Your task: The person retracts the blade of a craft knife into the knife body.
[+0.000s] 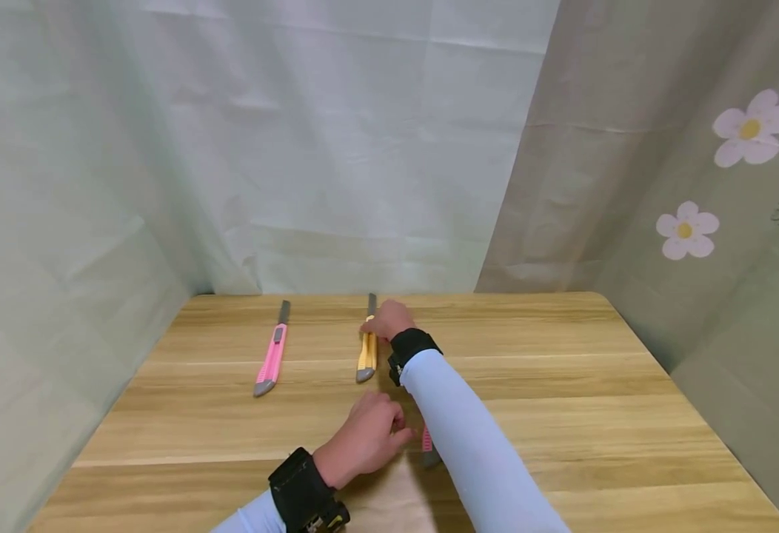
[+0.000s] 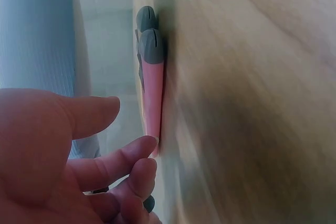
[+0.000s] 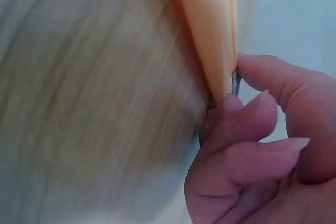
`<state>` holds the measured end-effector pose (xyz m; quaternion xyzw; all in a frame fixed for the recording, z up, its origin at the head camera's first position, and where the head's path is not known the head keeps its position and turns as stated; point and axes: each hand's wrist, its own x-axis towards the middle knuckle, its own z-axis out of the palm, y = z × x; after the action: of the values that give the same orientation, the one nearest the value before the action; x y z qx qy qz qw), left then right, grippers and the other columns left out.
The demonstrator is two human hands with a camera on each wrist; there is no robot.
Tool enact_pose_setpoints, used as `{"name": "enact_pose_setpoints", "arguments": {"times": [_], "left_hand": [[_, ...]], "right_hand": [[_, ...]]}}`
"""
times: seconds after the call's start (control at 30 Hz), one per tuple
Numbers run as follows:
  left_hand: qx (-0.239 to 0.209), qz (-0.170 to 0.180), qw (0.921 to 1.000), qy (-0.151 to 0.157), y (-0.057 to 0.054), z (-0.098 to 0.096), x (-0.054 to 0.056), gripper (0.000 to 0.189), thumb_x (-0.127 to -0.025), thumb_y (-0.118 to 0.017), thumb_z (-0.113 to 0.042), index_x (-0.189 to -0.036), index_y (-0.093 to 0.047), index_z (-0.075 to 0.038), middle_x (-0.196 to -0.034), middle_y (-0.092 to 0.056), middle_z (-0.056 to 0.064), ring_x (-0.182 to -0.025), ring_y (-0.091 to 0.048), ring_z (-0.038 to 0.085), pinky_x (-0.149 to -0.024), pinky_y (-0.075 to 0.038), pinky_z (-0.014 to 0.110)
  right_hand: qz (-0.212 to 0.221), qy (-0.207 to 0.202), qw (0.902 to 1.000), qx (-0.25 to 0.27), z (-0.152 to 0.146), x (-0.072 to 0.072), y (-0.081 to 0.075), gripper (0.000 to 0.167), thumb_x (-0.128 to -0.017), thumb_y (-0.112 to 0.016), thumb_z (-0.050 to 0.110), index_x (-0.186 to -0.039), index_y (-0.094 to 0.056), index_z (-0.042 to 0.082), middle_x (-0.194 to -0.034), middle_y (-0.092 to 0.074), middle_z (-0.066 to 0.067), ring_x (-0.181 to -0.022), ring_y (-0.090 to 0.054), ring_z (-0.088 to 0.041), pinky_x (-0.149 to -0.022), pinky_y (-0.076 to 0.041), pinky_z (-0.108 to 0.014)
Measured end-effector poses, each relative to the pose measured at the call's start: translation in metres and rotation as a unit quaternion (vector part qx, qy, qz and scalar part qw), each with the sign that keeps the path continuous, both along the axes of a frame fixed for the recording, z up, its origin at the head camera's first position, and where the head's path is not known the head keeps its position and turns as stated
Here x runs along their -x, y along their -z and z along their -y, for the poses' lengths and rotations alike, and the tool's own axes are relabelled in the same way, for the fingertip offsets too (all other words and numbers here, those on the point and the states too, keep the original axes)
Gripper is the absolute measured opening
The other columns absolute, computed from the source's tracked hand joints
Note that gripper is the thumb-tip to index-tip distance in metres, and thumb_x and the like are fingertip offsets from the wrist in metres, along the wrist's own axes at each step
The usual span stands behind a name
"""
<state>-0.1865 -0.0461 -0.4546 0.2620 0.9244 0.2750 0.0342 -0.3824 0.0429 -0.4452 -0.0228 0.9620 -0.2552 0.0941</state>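
A yellow utility knife (image 1: 366,357) with a grey end lies near the table's far edge, its blade end pointing away. My right hand (image 1: 389,320) pinches it near the blade end; the thumb sits by the slider and the curled fingers lie at the other side in the right wrist view. Loosely curled, my left hand (image 1: 366,438) hovers nearer to me and holds nothing. Beside it is a pink utility knife (image 2: 153,90), mostly hidden under my right forearm in the head view; the left fingertips overlap its far end in the left wrist view.
Another pink utility knife (image 1: 272,361) lies at the left on the wooden table (image 1: 563,429). Pale curtains (image 1: 363,148) hang behind the table's far edge and along both sides. My right sleeve (image 1: 476,437) stretches over the middle of the table.
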Motion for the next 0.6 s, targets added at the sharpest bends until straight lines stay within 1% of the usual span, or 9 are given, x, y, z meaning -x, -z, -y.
{"name": "enact_pose_setpoints", "arguments": {"times": [0.17,0.27,0.33,0.47,0.6], "left_hand": [[-0.007,-0.004,1.0000,0.005,0.002,0.001,0.002,0.026,-0.091,-0.075,-0.028,-0.072,-0.066,-0.013,-0.075,-0.053,-0.006,-0.080,-0.047,0.014,-0.067,-0.036,0.023],[-0.014,-0.006,0.9999,0.006,0.002,0.002,0.003,0.024,-0.091,-0.076,-0.028,-0.074,-0.069,-0.013,-0.076,-0.055,-0.005,-0.080,-0.048,0.014,-0.067,-0.038,0.023],[-0.024,-0.004,0.9997,0.004,0.001,0.004,0.004,0.024,-0.092,-0.076,-0.028,-0.075,-0.070,-0.012,-0.076,-0.056,-0.005,-0.079,-0.050,0.013,-0.066,-0.040,0.022],[-0.052,0.015,0.9985,-0.005,-0.001,0.007,0.006,0.021,-0.094,-0.075,-0.029,-0.082,-0.071,-0.012,-0.077,-0.056,-0.004,-0.078,-0.049,0.013,-0.064,-0.040,0.023],[-0.079,0.020,0.9966,-0.013,-0.005,0.009,0.011,0.015,-0.095,-0.073,-0.026,-0.089,-0.070,-0.014,-0.083,-0.056,-0.001,-0.081,-0.047,0.014,-0.067,-0.040,0.024]], "right_hand": [[0.032,0.010,0.9988,0.035,0.000,-0.001,-0.001,0.042,-0.092,-0.073,0.031,-0.061,-0.062,0.006,-0.048,-0.047,0.000,-0.043,-0.047,-0.014,-0.037,-0.034,-0.022],[0.046,0.011,0.9976,0.051,-0.001,-0.001,-0.002,0.045,-0.094,-0.072,0.033,-0.059,-0.058,0.008,-0.049,-0.045,0.000,-0.043,-0.047,-0.015,-0.037,-0.035,-0.023],[0.050,0.004,0.9972,0.056,-0.001,-0.001,-0.004,0.049,-0.095,-0.071,0.035,-0.056,-0.055,0.010,-0.048,-0.044,0.001,-0.042,-0.045,-0.014,-0.037,-0.033,-0.023],[0.060,-0.021,0.9951,0.075,-0.002,-0.001,-0.007,0.056,-0.095,-0.072,0.039,-0.051,-0.049,0.013,-0.045,-0.040,0.002,-0.039,-0.039,-0.014,-0.035,-0.028,-0.024],[0.071,-0.037,0.9852,0.152,-0.008,-0.006,-0.012,0.055,-0.094,-0.075,0.036,-0.053,-0.045,0.015,-0.047,-0.038,0.002,-0.040,-0.035,-0.014,-0.037,-0.027,-0.024]]}}
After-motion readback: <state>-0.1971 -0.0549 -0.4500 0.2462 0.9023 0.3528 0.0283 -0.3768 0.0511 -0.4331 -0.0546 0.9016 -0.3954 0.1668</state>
